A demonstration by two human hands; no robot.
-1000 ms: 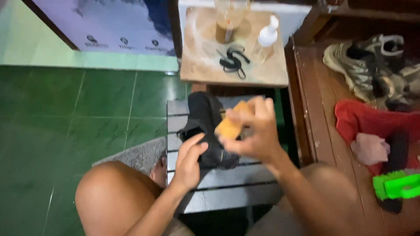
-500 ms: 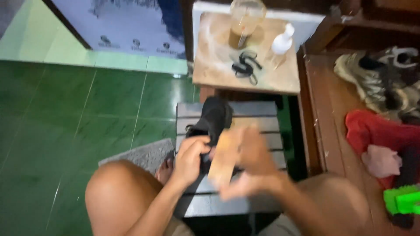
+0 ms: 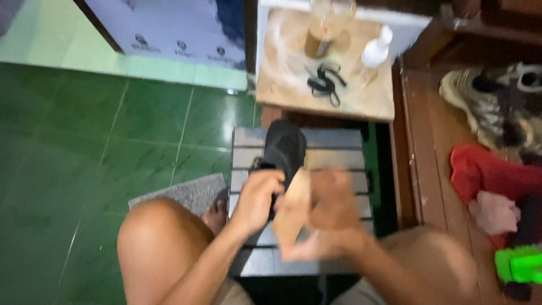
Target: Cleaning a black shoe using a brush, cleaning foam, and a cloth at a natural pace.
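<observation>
A black shoe [image 3: 285, 147] lies on a grey slatted stool [image 3: 333, 141] between my knees. My left hand [image 3: 257, 200] grips the shoe's near end. My right hand [image 3: 324, 217], blurred by motion, holds a tan wooden brush [image 3: 292, 208] against the shoe's right side. The brush covers part of the shoe's heel end.
A small wooden table [image 3: 293, 85] beyond the stool carries a glass jar [image 3: 327, 25], a white spray bottle [image 3: 375, 51] and black laces [image 3: 324, 82]. On the wooden bench at right lie worn sneakers [image 3: 497, 107], a red cloth [image 3: 491, 169], a pink rag [image 3: 494, 212] and a green brush [image 3: 519, 262]. Green tiled floor at left.
My right hand has dropped from above the shoe to its near right side, turning the brush upright. The left hand keeps its grip on the shoe.
</observation>
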